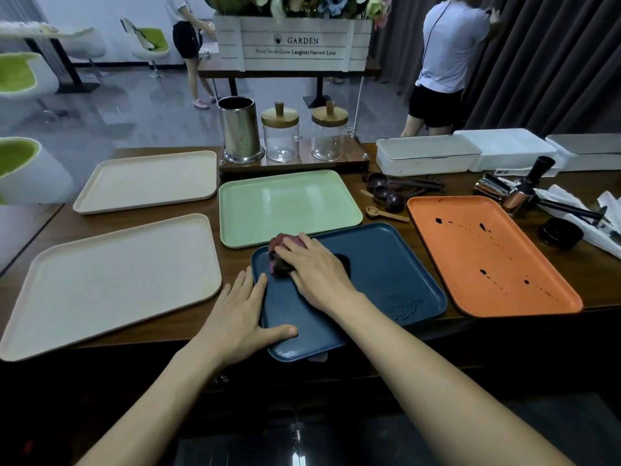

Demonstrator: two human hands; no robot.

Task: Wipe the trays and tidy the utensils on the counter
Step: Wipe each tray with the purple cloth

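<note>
Right hand (pixel 311 264) pressing, left hand (pixel 247 311) flat.

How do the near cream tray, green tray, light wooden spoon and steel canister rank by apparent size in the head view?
1. Near cream tray, though nearness to the camera inflates it.
2. Green tray, possibly the same real size; unsure.
3. Steel canister.
4. Light wooden spoon, clearly smallest.

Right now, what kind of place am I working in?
Probably a cafe or canteen service counter: serving trays like the orange tray on a wooden counter, lidded glass jars, and white chairs behind.
</note>
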